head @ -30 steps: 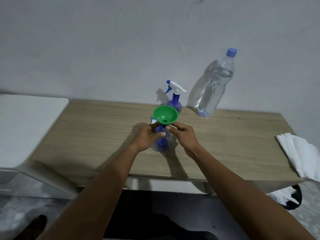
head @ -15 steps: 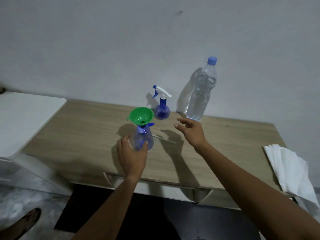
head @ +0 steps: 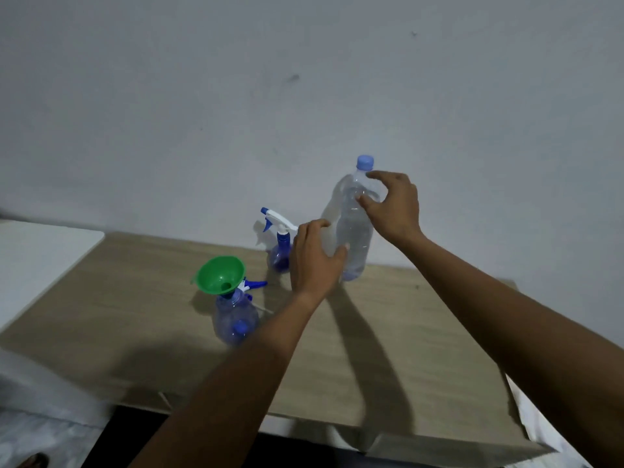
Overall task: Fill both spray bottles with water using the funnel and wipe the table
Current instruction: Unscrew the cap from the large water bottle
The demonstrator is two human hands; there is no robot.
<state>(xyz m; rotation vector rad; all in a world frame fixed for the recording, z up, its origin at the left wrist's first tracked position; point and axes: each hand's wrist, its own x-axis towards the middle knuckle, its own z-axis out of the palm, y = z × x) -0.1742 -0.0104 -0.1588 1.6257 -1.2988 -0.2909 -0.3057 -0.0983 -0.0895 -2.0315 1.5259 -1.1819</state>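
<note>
Both hands spread wide at water bottle: left hand by its lower half, right hand at its shoulder, thumbs over it, firm grip unclear. Funnel sits in open spray bottle, nearer and left of water bottle. Second spray bottle just left of it, on table.
</note>
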